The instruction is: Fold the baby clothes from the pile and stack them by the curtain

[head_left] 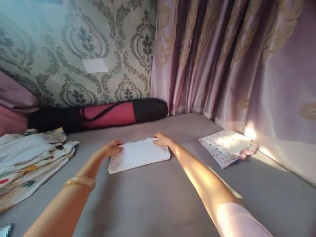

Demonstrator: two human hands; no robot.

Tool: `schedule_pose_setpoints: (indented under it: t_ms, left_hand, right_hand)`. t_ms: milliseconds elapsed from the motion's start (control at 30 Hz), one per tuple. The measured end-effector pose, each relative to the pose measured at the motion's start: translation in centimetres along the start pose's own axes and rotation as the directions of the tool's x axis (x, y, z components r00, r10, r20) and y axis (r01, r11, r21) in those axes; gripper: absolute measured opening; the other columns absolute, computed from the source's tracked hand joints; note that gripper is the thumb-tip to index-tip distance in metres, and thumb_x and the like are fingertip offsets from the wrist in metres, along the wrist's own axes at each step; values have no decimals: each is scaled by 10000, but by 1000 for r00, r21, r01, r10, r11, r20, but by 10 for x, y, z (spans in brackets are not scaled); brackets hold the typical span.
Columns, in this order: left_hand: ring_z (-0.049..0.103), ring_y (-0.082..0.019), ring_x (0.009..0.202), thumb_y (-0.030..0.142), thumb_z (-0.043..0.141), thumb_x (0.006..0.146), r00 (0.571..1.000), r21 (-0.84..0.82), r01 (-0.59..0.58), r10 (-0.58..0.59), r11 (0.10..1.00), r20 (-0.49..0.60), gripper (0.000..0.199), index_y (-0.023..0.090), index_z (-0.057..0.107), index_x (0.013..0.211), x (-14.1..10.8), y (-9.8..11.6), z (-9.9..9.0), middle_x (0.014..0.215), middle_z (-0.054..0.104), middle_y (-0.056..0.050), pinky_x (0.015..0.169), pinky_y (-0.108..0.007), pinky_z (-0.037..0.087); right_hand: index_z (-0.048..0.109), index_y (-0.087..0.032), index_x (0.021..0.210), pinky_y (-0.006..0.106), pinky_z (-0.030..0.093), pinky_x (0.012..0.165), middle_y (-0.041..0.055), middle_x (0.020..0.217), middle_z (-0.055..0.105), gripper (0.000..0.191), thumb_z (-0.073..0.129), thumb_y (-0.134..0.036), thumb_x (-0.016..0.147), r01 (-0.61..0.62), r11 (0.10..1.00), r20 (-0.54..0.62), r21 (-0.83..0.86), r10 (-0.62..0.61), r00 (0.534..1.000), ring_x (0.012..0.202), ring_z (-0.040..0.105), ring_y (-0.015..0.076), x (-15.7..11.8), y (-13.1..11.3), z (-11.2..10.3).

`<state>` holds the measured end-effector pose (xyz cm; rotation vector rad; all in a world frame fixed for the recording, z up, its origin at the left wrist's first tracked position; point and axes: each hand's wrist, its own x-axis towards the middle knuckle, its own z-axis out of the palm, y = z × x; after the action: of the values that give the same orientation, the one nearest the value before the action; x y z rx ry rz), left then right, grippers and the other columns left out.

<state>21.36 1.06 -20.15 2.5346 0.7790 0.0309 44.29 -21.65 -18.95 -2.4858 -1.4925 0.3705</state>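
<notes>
Head view, white cloth (pixel 139 156): folded into a flat, roughly four-sided panel, rumpled along its far edge; laid on the smooth grey surface (pixel 143 200) between both hands.
Grip: cloth's far corners are pinched by the left hand (pixel 112 148) and right hand (pixel 163 140).
Curtain (pixel 207 56): glossy, pleated, gold-patterned.
Printed stack (pixel 225 144): neatly folded.

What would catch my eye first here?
Probably the white folded cloth in the middle, with the left hand and right hand at its far corners. Behind it, a long black-and-red bag lies along the patterned wall, and shiny mauve curtains hang at the right.
</notes>
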Motion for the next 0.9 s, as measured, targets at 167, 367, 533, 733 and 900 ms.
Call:
schedule_pose_setpoints:
  t_ms: [167,367,533,733,900]
  left_hand:
    - [628,-264,798,485,606,576,998,-195,-20,30,981,46,374,174,649,780,-6,3,-3,749,660,-44,723,-343,480]
    - [656,-254,864,528,677,608,998,-445,-55,62,894,1,497,153,637,931,-35,17,-24,874,706,-58,766,-344,501]
    - [677,-254,917,497,739,615,997,-524,-71,82,849,-3,519,165,687,1011,-67,35,-51,1000,739,-79,826,-357,525]
    - [657,-268,937,525,694,672,983,-436,-168,117,884,-141,501,168,702,1024,-118,63,-73,998,738,-63,848,-373,526]
    - [635,-246,910,470,555,782,966,-202,-214,176,956,-189,428,156,684,1041,-178,64,-40,997,718,-72,824,-313,513]
  right_hand:
    - [679,-199,1134,306,437,973,103,1273,615,349,657,-230,787,10,996,47,90,-14,999,1188,563,255,6,6,-4]
    - [694,-185,1078,254,474,880,40,1102,707,302,598,-141,794,91,971,33,222,-101,994,1022,638,184,-11,11,-23]
    - [694,-165,1054,243,489,768,43,1045,719,246,635,-183,816,125,945,-22,303,-124,992,921,652,174,-43,4,-56]
    - [695,-180,971,247,474,782,21,948,717,167,653,-233,818,244,908,-188,341,-189,964,883,638,161,-102,-10,-88]
    - [662,-185,994,316,454,901,33,997,682,229,546,-95,818,388,910,-316,145,-329,890,971,601,184,-169,-11,-56]
